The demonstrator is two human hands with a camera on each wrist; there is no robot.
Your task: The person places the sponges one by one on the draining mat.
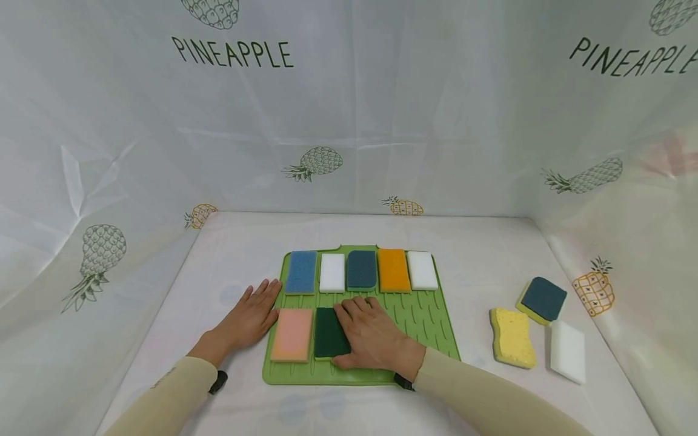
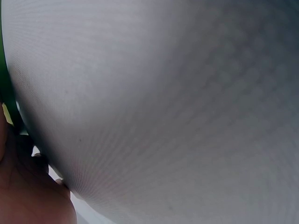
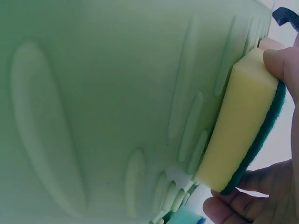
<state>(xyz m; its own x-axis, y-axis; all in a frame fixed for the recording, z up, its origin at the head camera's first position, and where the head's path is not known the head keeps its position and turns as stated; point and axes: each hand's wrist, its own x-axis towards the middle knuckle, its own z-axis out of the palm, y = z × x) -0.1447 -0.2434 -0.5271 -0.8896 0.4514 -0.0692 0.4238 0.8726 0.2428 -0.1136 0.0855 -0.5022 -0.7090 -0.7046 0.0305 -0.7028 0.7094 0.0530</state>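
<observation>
On the green ridged mat [image 1: 431, 330], a dark green and yellow sponge [image 1: 329, 336] lies in the front row. My right hand [image 1: 376, 336] holds it, thumb at its near end and fingertips at its far end. The right wrist view shows the yellow side of this sponge [image 3: 240, 119] down against the mat, between thumb and fingers. Just left of it lies a pink sponge [image 1: 292, 335]. My left hand [image 1: 248, 318] rests with fingers extended on the table and the mat's left edge, thumb close to the pink sponge. In the left wrist view, the white cloth fills most of the picture.
Along the mat's far side stand a blue sponge [image 1: 302, 272], a white block [image 1: 332, 272], a dark blue sponge [image 1: 362, 270], an orange one [image 1: 394, 270] and another white block [image 1: 422, 270]. Right of the mat lie a yellow sponge [image 1: 514, 338], a dark-topped sponge [image 1: 543, 298] and a white block [image 1: 567, 352].
</observation>
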